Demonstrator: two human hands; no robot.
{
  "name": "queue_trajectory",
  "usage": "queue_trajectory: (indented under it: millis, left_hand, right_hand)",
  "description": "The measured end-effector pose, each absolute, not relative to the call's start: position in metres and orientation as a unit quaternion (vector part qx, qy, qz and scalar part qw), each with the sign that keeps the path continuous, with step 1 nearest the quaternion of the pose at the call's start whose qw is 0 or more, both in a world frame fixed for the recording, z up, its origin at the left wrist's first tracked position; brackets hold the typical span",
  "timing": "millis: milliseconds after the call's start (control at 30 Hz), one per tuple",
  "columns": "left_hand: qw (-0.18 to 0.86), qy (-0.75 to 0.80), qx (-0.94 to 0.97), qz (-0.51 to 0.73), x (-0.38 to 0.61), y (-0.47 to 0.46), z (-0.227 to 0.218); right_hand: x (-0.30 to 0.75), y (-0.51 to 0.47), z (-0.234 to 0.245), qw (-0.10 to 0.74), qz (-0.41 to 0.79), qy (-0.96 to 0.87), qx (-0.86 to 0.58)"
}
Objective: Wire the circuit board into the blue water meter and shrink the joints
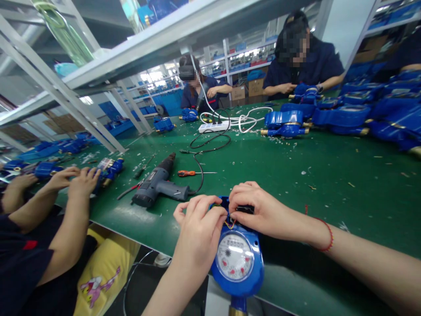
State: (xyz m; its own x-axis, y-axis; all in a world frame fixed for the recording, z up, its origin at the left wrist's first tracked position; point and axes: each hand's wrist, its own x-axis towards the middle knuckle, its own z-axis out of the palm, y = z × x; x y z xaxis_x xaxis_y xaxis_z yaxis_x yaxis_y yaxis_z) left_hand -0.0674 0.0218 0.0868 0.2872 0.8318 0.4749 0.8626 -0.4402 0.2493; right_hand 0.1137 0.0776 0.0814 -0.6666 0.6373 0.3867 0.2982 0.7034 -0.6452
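Note:
A blue water meter point(255, 267) with a round white dial point(234, 256) lies at the near edge of the green table. Its small box above the dial stands uncovered, and thin red and yellow wires point(231, 225) show there. My left hand point(200, 226) comes over the box from the left, thumb and fingers pinched on the wires. From the right, my right hand point(258, 208) meets it, also closed in a pinch at the wires. A black part point(246, 210) sits under my right palm. The fingers hide the exact spot they grip.
A grey heat gun point(158, 186) and an orange-handled screwdriver point(187, 173) lie ahead to the left. Farther back are a white power strip point(215, 127) with cables and several blue meters point(286, 120). A co-worker's hands point(80, 180) work at left; other people sit opposite.

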Motion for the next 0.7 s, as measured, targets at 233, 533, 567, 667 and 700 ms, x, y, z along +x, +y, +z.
queue_trajectory:
  millis: [233,533,567,667,700]
  left_hand:
    - [-0.132,-0.573,-0.762,-0.273,-0.069,0.019,0.092]
    - [-0.211,-0.569,-0.738,-0.295,-0.065,0.021,0.100]
    - [-0.211,-0.571,-0.737,-0.293,-0.065,0.021,0.101]
    - [-0.224,-0.572,-0.733,-0.293,-0.064,0.020,0.101]
    - [-0.231,-0.571,-0.730,-0.295,-0.064,0.020,0.101]
  right_hand:
    - [0.113,0.077,0.084,0.297,0.255,-0.877,-0.277]
    - [0.115,0.075,0.080,0.311,0.233,-0.888,-0.244]
    - [0.114,0.075,0.080,0.320,0.231,-0.887,-0.239]
    - [0.113,0.074,0.082,0.334,0.225,-0.883,-0.240]
    - [0.113,0.074,0.083,0.335,0.226,-0.882,-0.245]
